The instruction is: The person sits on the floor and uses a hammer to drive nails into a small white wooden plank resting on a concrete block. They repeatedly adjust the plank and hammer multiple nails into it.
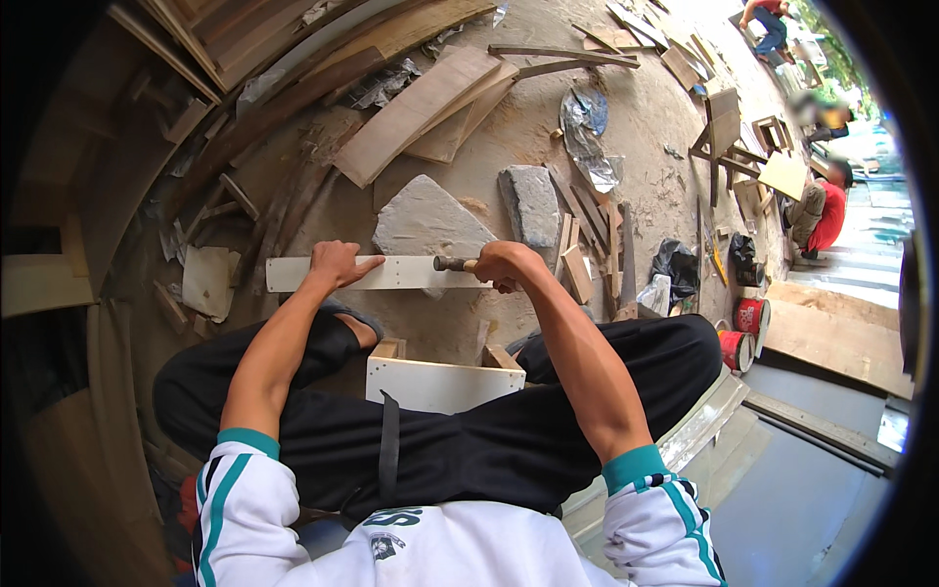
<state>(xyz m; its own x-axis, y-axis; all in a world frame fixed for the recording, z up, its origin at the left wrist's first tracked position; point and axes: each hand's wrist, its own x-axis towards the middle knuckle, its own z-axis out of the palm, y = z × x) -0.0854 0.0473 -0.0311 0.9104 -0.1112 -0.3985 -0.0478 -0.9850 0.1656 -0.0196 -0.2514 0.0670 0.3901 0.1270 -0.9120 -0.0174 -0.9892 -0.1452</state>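
Observation:
A long white board (406,273) with small dark nail marks lies crosswise in front of me, over a flat stone slab (430,219). My left hand (338,264) grips the board left of its middle, thumb stretched along it. My right hand (507,265) is closed round a hammer (453,264). The hammer's dark head is over the board's right part; whether it touches cannot be made out. The hand hides most of the handle and the board's right end. A white-faced wooden piece (445,385) with several nail marks stands between my legs.
A grey stone block (530,205) sits beyond my right hand. Loose planks (421,115), wood offcuts (577,274) and a handsaw (628,256) lie around. Red cans (751,319) stand at the right. Other people, one in a red shirt (829,217), are at the far right.

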